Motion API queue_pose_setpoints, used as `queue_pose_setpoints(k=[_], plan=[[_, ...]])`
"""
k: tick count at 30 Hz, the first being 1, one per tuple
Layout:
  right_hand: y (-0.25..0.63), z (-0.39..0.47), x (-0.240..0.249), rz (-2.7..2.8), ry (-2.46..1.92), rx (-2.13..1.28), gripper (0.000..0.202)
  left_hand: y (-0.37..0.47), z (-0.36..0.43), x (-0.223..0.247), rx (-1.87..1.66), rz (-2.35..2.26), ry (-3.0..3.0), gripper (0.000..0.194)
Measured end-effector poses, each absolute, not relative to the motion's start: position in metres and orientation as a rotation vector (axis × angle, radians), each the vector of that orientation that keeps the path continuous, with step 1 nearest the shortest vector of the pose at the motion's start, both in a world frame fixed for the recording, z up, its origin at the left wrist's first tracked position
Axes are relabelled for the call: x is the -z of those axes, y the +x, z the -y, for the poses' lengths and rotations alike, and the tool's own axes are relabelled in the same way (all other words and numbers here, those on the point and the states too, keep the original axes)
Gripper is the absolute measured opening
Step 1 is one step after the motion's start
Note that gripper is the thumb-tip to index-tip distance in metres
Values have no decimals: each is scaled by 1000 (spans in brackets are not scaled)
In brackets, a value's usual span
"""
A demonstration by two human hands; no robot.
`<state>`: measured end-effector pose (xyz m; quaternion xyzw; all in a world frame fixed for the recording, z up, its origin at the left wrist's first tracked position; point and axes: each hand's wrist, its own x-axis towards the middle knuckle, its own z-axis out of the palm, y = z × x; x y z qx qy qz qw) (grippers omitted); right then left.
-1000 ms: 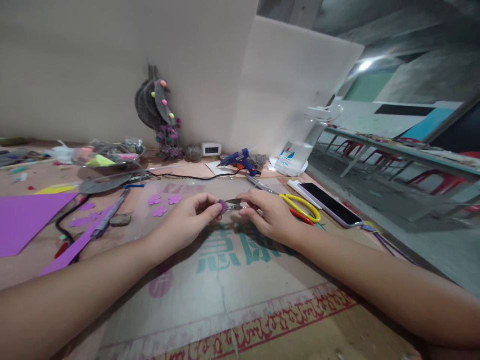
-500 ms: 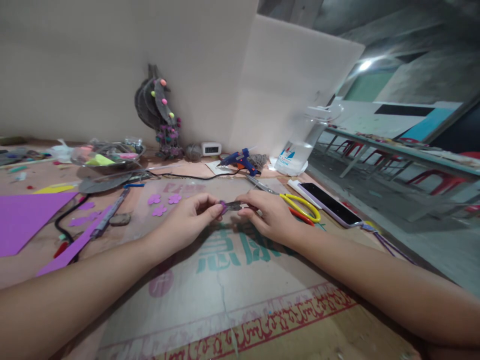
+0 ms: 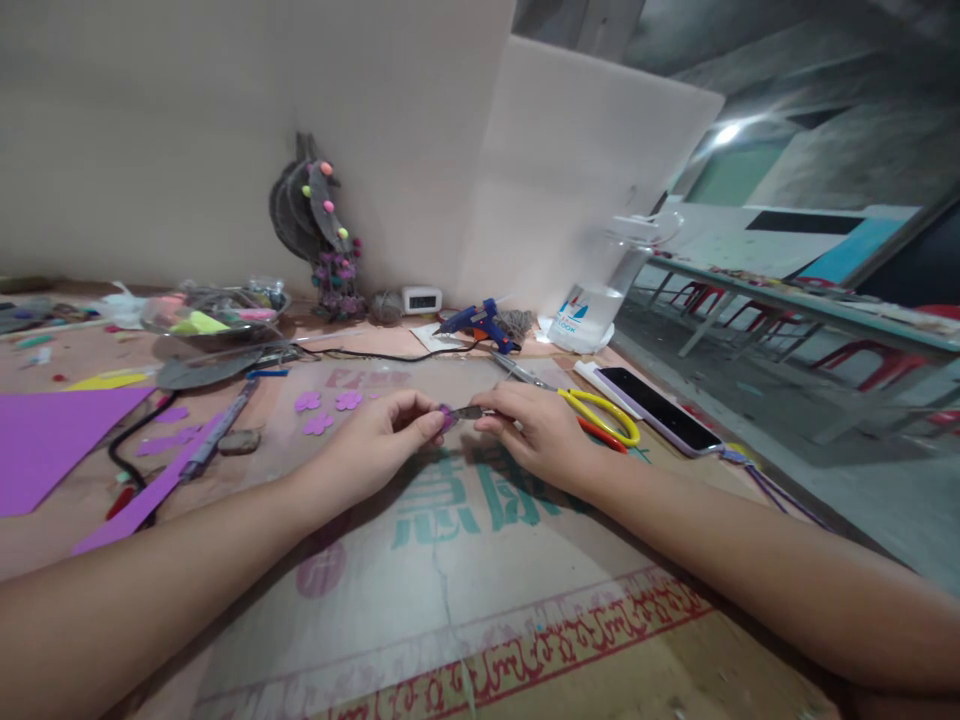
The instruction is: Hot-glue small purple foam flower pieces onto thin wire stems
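Note:
Near the middle of the head view, my left hand (image 3: 390,430) pinches a small purple piece (image 3: 448,417) between thumb and fingers. My right hand (image 3: 529,425) is closed on a small dark metal tool (image 3: 471,412), whose tip touches or nearly touches the purple piece. The exact kind of tool is too small to tell. Several purple flower cutouts (image 3: 318,423) lie on the covered board just beyond my left wrist. Scissors with yellow and orange handles (image 3: 600,415) rest beside my right hand.
A blue glue gun (image 3: 484,322), a small white clock (image 3: 422,300) and a clear jug (image 3: 589,310) stand at the back. A phone (image 3: 660,410) lies right. Purple sheets (image 3: 60,440), a pen (image 3: 221,425) and a filled bowl (image 3: 214,318) are left.
The dark tool has turned slightly and looks narrower between my fingers. Both hands have stayed nearly in place.

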<state>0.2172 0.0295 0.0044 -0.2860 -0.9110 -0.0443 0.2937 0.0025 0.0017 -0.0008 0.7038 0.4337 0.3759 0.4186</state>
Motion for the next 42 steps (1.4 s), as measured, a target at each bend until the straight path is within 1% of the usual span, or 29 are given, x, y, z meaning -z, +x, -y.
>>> queue_pose_setpoints(k=[9,14,22,38,42], plan=[[219,-29,-4,2363,-830,-24,23,4,-2,1,-988,-1080,1698,23],[218,-27,-6,2415,-790,22,23,4,-3,1,-1034,-1068,1708,21],[218,-28,-5,2395,-829,152,24,5,1,-4,-996,-1137,1712,23],[217,-30,-4,2403,-845,138,24,4,0,-2,-998,-1106,1716,23],[216,-29,-5,2364,-859,82,24,5,0,-3,-999,-1107,1715,23]])
